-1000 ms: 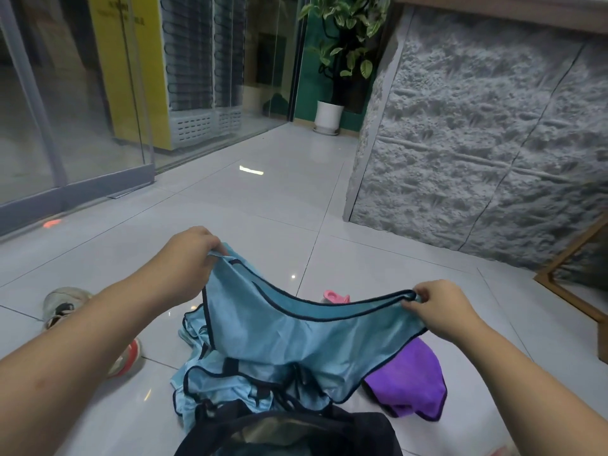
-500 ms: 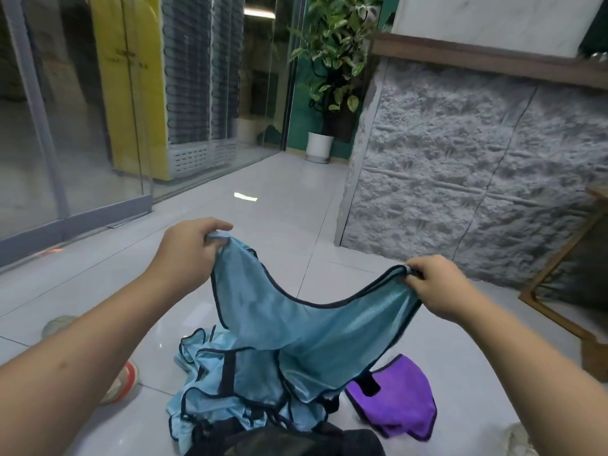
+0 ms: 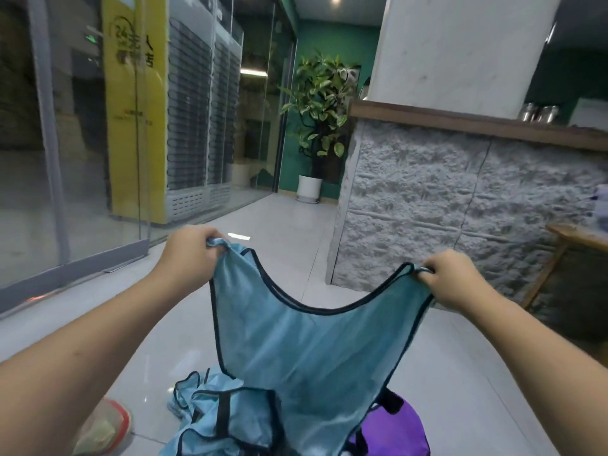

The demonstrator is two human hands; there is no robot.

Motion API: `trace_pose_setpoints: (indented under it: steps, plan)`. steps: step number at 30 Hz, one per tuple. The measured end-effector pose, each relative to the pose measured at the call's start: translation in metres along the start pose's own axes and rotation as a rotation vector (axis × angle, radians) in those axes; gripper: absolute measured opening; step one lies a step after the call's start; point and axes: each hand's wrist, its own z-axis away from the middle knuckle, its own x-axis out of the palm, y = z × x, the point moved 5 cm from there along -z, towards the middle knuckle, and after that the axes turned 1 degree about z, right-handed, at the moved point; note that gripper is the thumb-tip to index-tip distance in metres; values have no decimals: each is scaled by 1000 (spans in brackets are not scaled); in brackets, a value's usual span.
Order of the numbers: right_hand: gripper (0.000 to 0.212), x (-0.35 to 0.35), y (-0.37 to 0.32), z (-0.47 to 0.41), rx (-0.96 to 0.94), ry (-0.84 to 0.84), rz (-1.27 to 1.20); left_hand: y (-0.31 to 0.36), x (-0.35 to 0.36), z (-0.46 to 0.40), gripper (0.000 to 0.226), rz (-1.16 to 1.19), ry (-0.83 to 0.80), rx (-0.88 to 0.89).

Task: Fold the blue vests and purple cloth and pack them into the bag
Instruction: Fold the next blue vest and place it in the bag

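The floor (image 3: 158, 327) is of pale, glossy tiles with thin grey joints. A heap of blue vests (image 3: 223, 419) with dark trim lies on it near the bottom of the view. Just to the right of the heap lies the purple cloth (image 3: 398, 429); whether the two touch cannot be told. A worn shoe (image 3: 102, 429) rests on the tiles to the left, apart from the heap. Far back, a white plant pot (image 3: 309, 189) stands on the floor.

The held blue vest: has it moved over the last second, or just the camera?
Yes. The blue vest has been lifted: its hem hung down into the vest pile on the floor before, and now hangs higher over it, held taut between left hand and right hand.
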Motion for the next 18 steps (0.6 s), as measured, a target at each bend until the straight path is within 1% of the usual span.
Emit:
trace_pose_setpoints:
  steps: [1, 3, 5, 7, 8, 10, 12, 16, 18]
  plan:
    - [49, -13, -3, -1, -5, 42, -41, 8, -7, -4, 20, 34, 31, 2]
    - [48, -31, -10, -5, -17, 78, -81, 25, -18, -13, 19, 86, 72, 0]
    - [39, -46, -18, -12, -27, 96, -60, 45, -28, -22, 24, 137, 92, 21]
    - [23, -62, -28, -19, -13, 105, -58, 64, -38, -30, 28, 179, 107, 54]
    - [24, -70, -32, -22, -12, 112, -71, 72, -43, -34, 27, 211, 108, 63]
    - [31, -91, -41, -25, -36, 148, -102, 90, -53, -39, 23, 297, 93, 69]
    - [31, -114, -46, -27, -72, 245, -129, 105, -65, -45, 23, 371, 90, 87]
    - [30, -161, -42, -28, -114, 477, -251, 125, -94, -51, 23, 547, 154, 106]
    - [27, -174, -35, -31, -105, 544, -324, 123, -102, -55, 23, 602, 188, 89]
